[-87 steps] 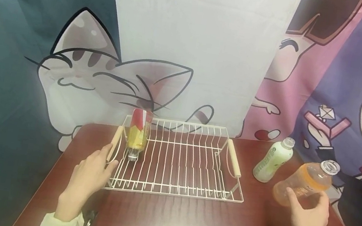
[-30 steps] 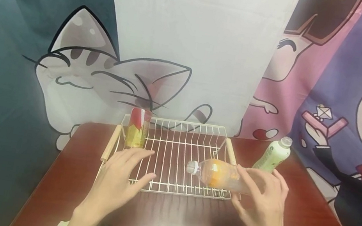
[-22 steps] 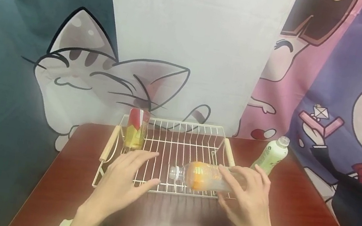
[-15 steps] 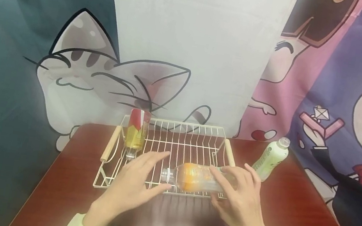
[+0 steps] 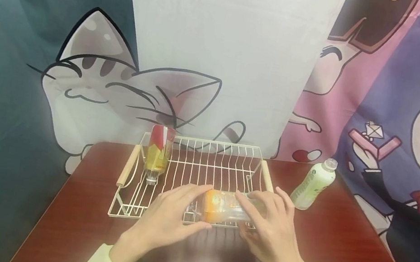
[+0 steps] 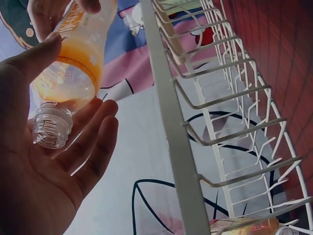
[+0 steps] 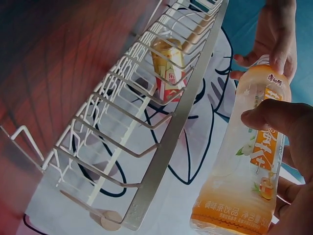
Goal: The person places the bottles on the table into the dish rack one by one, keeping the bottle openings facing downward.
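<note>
A clear plastic bottle (image 5: 224, 206) with orange print lies sideways above the front of a white wire dish rack (image 5: 210, 166), its neck pointing left. My right hand (image 5: 278, 233) grips it near the base, thumb across the label (image 7: 266, 134) in the right wrist view. My left hand (image 5: 167, 216) encloses the neck end, thumb on the near side and fingers on the far side. The left wrist view shows the bare threaded neck (image 6: 51, 127) in front of my left palm. A red-and-yellow bottle (image 5: 158, 152) leans neck-down at the rack's left end.
A light green bottle (image 5: 314, 184) stands on the red-brown table (image 5: 338, 261), right of the rack. Wooden handles sit at the rack's left (image 5: 129, 166) and right ends. Behind the table hangs a cartoon-printed cloth (image 5: 225, 60).
My right hand has carried the orange-printed bottle from the table's right, tipping it sideways over the rack. My left hand has left the rack handle, moved right and closed round the neck end.
</note>
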Demonstrator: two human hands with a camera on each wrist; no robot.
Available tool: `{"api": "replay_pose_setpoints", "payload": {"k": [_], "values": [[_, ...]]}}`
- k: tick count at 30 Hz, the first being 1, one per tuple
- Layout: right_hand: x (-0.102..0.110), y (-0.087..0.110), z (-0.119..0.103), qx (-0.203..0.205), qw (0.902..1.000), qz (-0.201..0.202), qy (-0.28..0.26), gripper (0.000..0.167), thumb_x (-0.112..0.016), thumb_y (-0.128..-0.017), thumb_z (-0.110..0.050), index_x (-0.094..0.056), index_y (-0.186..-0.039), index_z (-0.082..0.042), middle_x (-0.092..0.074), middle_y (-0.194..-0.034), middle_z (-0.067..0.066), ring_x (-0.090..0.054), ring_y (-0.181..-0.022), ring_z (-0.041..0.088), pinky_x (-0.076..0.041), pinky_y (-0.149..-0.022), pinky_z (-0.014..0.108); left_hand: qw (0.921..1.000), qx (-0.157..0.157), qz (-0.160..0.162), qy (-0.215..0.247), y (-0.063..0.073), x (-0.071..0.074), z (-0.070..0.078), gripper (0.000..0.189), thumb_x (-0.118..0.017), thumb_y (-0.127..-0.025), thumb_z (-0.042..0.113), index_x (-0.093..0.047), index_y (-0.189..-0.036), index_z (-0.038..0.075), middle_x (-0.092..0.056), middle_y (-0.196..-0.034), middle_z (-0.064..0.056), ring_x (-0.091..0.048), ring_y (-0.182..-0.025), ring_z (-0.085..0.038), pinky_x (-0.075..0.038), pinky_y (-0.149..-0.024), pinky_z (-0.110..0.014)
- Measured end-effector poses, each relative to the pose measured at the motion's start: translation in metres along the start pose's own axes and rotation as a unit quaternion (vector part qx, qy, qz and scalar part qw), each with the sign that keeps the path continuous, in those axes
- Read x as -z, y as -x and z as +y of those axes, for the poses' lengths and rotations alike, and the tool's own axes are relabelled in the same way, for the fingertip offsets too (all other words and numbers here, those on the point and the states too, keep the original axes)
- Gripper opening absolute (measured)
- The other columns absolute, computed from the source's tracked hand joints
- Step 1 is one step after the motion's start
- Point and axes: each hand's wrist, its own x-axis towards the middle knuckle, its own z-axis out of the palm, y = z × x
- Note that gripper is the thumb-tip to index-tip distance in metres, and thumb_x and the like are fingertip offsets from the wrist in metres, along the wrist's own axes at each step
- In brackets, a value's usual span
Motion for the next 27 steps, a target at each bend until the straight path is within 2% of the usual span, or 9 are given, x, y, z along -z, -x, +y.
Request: {"api": "replay_pose_setpoints", "payload": {"k": [3,7,16,18,21,24,26,27], "values": [[-0.001,0.001,-0.001,0.000,1.0000,-0.002,0.002,0.080,-0.091,-0.059,-0.008,-0.077,-0.138,-0.011,-0.072,-0.117,0.013,-0.065,-0.107,0.035,-0.029,-0.123,0.054,0.9999,-0.005,0.011,-0.005,0.000,0.000,0.001,0.080,-0.099,-0.083,0.039,-0.065,-0.150,0.010,-0.078,-0.126,-0.003,-0.075,-0.107,-0.016,-0.065,-0.088,-0.039],[-0.001,0.001,-0.001,-0.006,1.0000,-0.007,0.000,0.080,-0.091,-0.061,-0.008,-0.077,-0.139,-0.011,-0.072,-0.118,0.013,-0.065,-0.108,0.035,-0.026,-0.127,0.052,0.9998,-0.011,0.017,-0.008,-0.001,0.000,0.002,0.080,-0.099,-0.083,0.039,-0.066,-0.149,0.009,-0.079,-0.125,-0.003,-0.075,-0.104,-0.016,-0.065,-0.086,-0.038],[-0.002,0.000,-0.002,-0.019,0.9997,-0.018,-0.006,0.082,-0.093,-0.060,-0.006,-0.076,-0.141,-0.012,-0.070,-0.122,0.015,-0.064,-0.113,0.037,-0.024,-0.129,0.050,0.9980,-0.023,0.047,-0.035,-0.001,-0.002,0.002,0.079,-0.100,-0.079,0.042,-0.069,-0.144,0.009,-0.081,-0.123,-0.003,-0.078,-0.102,-0.018,-0.066,-0.088,-0.040],[-0.002,-0.001,-0.003,-0.037,0.9991,-0.016,-0.015,0.081,-0.094,-0.063,-0.012,-0.075,-0.142,-0.013,-0.069,-0.126,0.017,-0.063,-0.118,0.039,-0.023,-0.128,0.049,0.9973,-0.026,0.057,-0.039,-0.001,-0.001,0.001,0.078,-0.101,-0.078,0.040,-0.070,-0.142,0.008,-0.081,-0.123,-0.004,-0.079,-0.104,-0.019,-0.066,-0.090,-0.041],[-0.001,-0.002,-0.004,-0.090,0.9949,0.011,-0.045,0.076,-0.093,-0.073,-0.029,-0.073,-0.144,-0.010,-0.067,-0.133,0.022,-0.059,-0.124,0.044,-0.023,-0.125,0.047,0.9961,-0.019,0.072,-0.048,-0.002,-0.001,-0.001,0.078,-0.101,-0.077,0.039,-0.071,-0.141,0.008,-0.081,-0.123,-0.005,-0.079,-0.107,-0.021,-0.066,-0.091,-0.042],[-0.001,-0.003,-0.007,-0.171,0.9788,0.055,-0.098,0.074,-0.088,-0.084,-0.034,-0.068,-0.149,-0.005,-0.063,-0.141,0.026,-0.056,-0.130,0.039,-0.029,-0.119,0.034,0.9945,0.004,0.088,-0.056,-0.001,0.001,-0.003,0.078,-0.102,-0.075,0.038,-0.071,-0.140,0.008,-0.081,-0.122,-0.006,-0.079,-0.105,-0.022,-0.066,-0.088,-0.043],[-0.002,-0.003,-0.009,-0.239,0.9566,0.079,-0.148,0.072,-0.088,-0.090,-0.022,-0.062,-0.154,-0.001,-0.059,-0.145,0.026,-0.054,-0.136,0.031,-0.036,-0.119,0.026,0.9929,0.022,0.100,-0.060,0.000,0.001,-0.004,0.079,-0.103,-0.074,0.038,-0.071,-0.139,0.008,-0.081,-0.117,-0.005,-0.078,-0.100,-0.020,-0.066,-0.083,-0.042],[-0.002,-0.003,-0.011,-0.284,0.9373,0.085,-0.183,0.071,-0.086,-0.093,-0.015,-0.058,-0.157,-0.002,-0.058,-0.149,0.022,-0.053,-0.138,0.026,-0.039,-0.117,0.022,0.9920,0.029,0.106,-0.061,0.000,0.001,-0.004,0.079,-0.104,-0.073,0.038,-0.071,-0.139,0.008,-0.081,-0.116,-0.006,-0.078,-0.099,-0.021,-0.066,-0.082,-0.043]]}}
